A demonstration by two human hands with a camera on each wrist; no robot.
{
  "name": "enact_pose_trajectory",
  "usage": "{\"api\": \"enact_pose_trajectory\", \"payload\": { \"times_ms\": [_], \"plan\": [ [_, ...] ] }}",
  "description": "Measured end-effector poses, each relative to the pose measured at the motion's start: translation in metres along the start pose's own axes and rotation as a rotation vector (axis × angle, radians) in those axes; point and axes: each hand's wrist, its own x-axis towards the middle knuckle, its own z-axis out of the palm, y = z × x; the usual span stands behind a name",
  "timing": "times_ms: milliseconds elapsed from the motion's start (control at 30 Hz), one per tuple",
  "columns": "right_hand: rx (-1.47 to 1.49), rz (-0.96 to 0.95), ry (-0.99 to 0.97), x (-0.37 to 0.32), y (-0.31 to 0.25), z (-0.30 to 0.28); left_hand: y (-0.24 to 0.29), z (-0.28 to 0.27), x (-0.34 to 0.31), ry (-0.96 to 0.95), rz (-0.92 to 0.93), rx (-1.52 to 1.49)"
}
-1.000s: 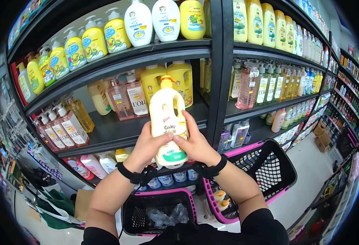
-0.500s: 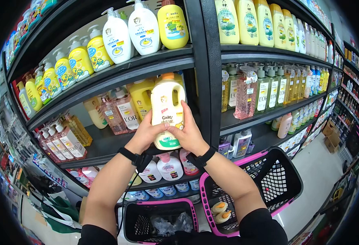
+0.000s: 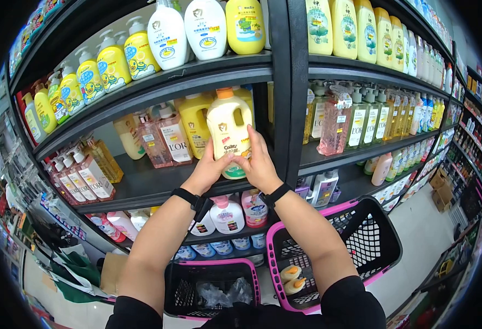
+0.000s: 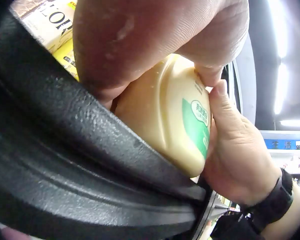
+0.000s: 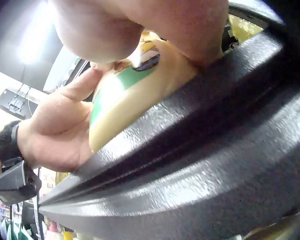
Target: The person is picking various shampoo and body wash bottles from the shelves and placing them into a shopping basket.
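Observation:
Both hands hold a large cream pump bottle (image 3: 225, 123) with an orange top, a loop handle and a green band low on its label. My left hand (image 3: 208, 169) grips its lower left side. On the lower right side, my right hand (image 3: 258, 165) grips it, and the thumbs meet across the front. The bottle stands upright at the middle shelf (image 3: 158, 181), its base close to the black front edge in both wrist views. Yellow jugs (image 3: 193, 123) stand right behind it. In the left wrist view, the bottle (image 4: 150, 120) partly hides behind my near fingers.
Pink bottles (image 3: 175, 137) stand left of the yellow jugs. A black upright post (image 3: 291, 109) rises just right of my hands. White and yellow pump bottles (image 3: 205, 30) line the shelf above. Below are two black baskets with pink rims; the right basket (image 3: 386, 263) holds cream bottles (image 3: 293, 279).
The cream bottle has gone forward, away from my body and onto the middle shelf's front, with both hands still round it. The head view has shifted slightly.

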Motion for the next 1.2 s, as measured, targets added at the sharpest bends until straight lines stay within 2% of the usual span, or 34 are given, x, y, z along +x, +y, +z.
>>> {"api": "enact_pose_trajectory", "payload": {
  "times_ms": [200, 267, 467, 633, 800, 867, 933, 1000, 1067, 1133, 1167, 1200],
  "plan": [
    [-0.101, 0.023, 0.06, -0.015, 0.004, 0.007, -0.01, 0.007, 0.0, 0.006, 0.119, 0.175],
    [-0.162, 0.068, 0.055, -0.027, -0.007, 0.004, -0.01, 0.007, 0.001, -0.012, 0.099, 0.164],
    [-0.433, 0.184, -0.042, -0.07, -0.031, 0.002, -0.023, 0.008, 0.013, -0.083, 0.131, 0.133],
    [-0.535, 0.109, -0.082, -0.099, -0.03, -0.004, -0.032, 0.014, 0.018, -0.047, 0.177, 0.153],
    [-0.328, 0.133, -0.194, -0.146, -0.034, -0.043, -0.036, 0.015, 0.021, -0.04, 0.165, 0.172],
    [-0.12, 0.295, -0.196, -0.181, -0.017, -0.064, -0.04, 0.014, 0.023, -0.007, 0.142, 0.195],
    [-0.27, 0.303, -0.263, -0.207, 0.002, -0.095, -0.031, 0.02, 0.02, 0.015, 0.189, 0.271],
    [-0.38, 0.478, -0.467, -0.239, 0.032, -0.123, -0.036, 0.017, 0.024, -0.006, 0.182, 0.219],
    [-0.32, 0.681, -0.628, -0.271, 0.057, -0.147, -0.029, 0.023, 0.019, 0.01, 0.182, 0.262],
    [-0.391, 0.729, -0.787, -0.311, 0.087, -0.163, -0.034, 0.018, 0.022, 0.036, 0.161, 0.359],
    [-0.424, 0.822, -0.903, -0.333, 0.102, -0.166, -0.043, 0.005, 0.028, 0.054, 0.128, 0.412],
    [-0.457, 0.759, -0.993, -0.377, 0.136, -0.169, -0.05, -0.004, 0.031, 0.072, 0.099, 0.471]
  ]
}}
